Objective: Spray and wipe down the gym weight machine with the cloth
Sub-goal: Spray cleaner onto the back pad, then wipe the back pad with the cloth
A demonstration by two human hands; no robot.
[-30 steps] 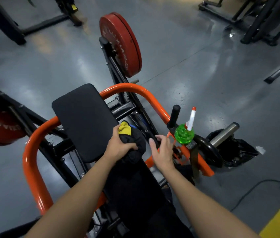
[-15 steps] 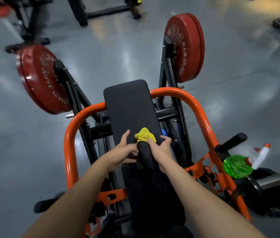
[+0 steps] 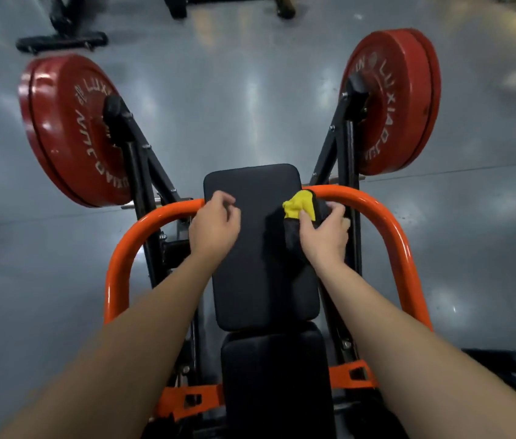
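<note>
My right hand (image 3: 324, 232) bunches the cloth (image 3: 301, 208), black with a yellow fold, against the right edge of the upper pad (image 3: 255, 264), where the orange bar (image 3: 388, 223) passes behind it. My left hand (image 3: 213, 228) sits curled at the pad's left edge; I cannot tell whether it grips anything. Between the hands runs the pad's open matte face, a rounded rectangle, with the seat (image 3: 274, 375) just below. The bar is a glossy tube arching round both sides. The left plate (image 3: 69, 131) and right plate (image 3: 392, 99), thick red discs with raised lettering, stand well apart from my hands. Shiny grey floor (image 3: 250, 90) opens beyond.
</note>
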